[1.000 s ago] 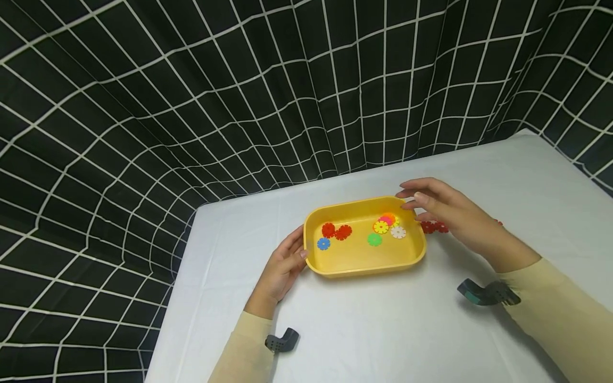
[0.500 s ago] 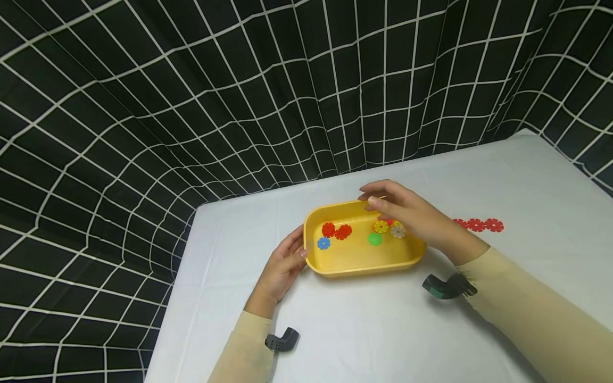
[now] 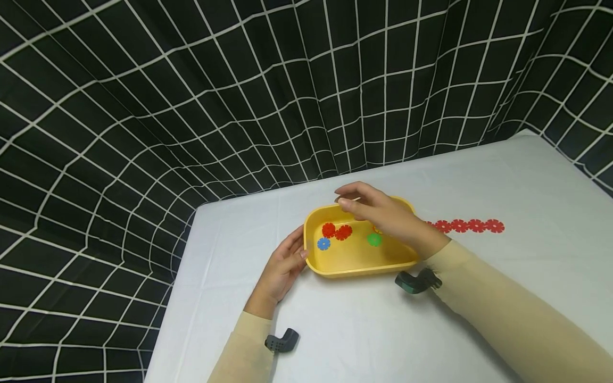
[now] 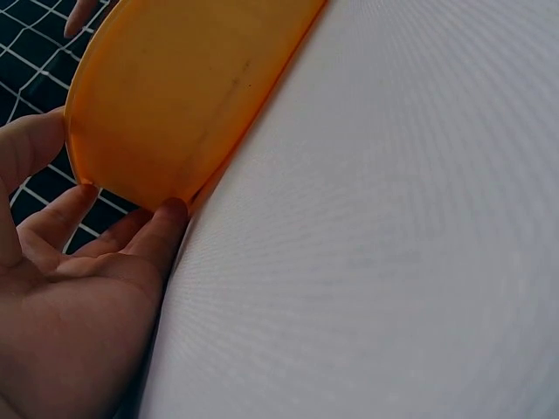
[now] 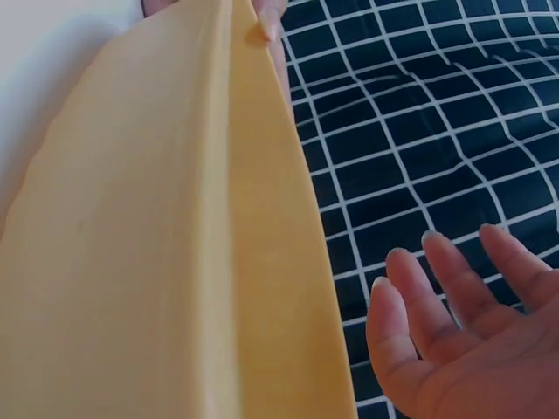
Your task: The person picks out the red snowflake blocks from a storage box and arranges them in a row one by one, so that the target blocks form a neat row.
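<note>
A shallow yellow plastic tray (image 3: 354, 260) lies on the white cloth. My left hand (image 3: 282, 268) holds its left end, thumb at the rim; in the left wrist view the fingertips (image 4: 172, 209) press the tray's outer wall. Inside the tray are notched flower-shaped discs: red discs (image 3: 343, 232), a blue disc (image 3: 323, 243) and a green disc (image 3: 374, 239). My right hand (image 3: 383, 210) hovers over the tray's far right part and hides other discs there. Its fingers, bent a little, hold nothing in the right wrist view (image 5: 463, 332).
A straight row of several linked red discs (image 3: 460, 226) lies on the cloth right of the tray, partly behind the right hand. A black curtain (image 3: 268, 96) with a white grid hangs beyond the table's far and left edges. Dark camera mounts (image 3: 282, 340) stick out at both wrists.
My right hand has moved left from beside the row of red discs to above the tray, uncovering more of the row. The left hand and tray have stayed put.
</note>
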Demonstrator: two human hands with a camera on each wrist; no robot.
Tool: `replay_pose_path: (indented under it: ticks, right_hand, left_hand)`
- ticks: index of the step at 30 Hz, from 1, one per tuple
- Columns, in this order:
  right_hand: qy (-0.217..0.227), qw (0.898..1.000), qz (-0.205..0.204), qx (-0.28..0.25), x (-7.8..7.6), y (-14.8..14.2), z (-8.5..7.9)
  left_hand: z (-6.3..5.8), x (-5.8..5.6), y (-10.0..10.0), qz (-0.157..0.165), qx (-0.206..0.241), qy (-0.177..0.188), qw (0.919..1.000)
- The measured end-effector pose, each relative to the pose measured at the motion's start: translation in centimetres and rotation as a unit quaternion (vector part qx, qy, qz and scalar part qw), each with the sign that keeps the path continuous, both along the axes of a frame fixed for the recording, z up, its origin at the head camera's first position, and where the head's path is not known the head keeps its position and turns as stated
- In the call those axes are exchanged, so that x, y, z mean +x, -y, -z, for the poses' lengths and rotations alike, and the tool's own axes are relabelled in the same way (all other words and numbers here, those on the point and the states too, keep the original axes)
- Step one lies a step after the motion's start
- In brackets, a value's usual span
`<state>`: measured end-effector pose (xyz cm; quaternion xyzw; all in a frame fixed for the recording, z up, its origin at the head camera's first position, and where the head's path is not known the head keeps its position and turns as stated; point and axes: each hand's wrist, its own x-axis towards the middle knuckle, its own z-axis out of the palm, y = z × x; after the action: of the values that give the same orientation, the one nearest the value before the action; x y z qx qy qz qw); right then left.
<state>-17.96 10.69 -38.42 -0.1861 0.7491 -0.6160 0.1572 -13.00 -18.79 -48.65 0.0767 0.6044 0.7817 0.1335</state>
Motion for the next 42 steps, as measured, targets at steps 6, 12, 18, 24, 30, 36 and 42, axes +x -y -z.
replay_pose_path:
  ticks: [6,12,18,24,30,36,42]
  right_hand:
    - [0.007,1.000,0.000,-0.001,-0.6,1.0,0.8]
    - [0.037,0.999,0.005,0.012,-1.3,1.5,2.2]
    - [0.099,0.995,0.001,0.030,-1.9,1.7,3.4]
    - [0.064,0.994,-0.023,0.087,-2.5,1.8,4.4]
    - [-0.014,0.988,-0.041,0.149,-2.7,2.0,5.7]
    - [-0.092,0.967,-0.048,0.232,-2.3,2.5,6.3]
    - [-0.114,0.960,-0.044,0.251,-2.0,2.7,6.2]
  left_hand:
    - [-0.1,0.0,-0.2,-0.004,-0.006,0.001,1.0000]
    - [-0.1,0.0,-0.2,-0.004,-0.004,0.001,1.0000]
    - [0.0,-0.1,-0.1,0.003,0.001,0.000,1.0000]
    - [0.0,0.0,0.0,0.000,0.003,0.005,1.0000]
    - [0.0,0.0,0.0,-0.006,0.002,0.009,0.9999]
    - [-0.2,0.1,-0.1,-0.007,-0.002,0.006,1.0000]
    - [-0.2,0.1,-0.1,-0.007,-0.004,0.007,0.9999]
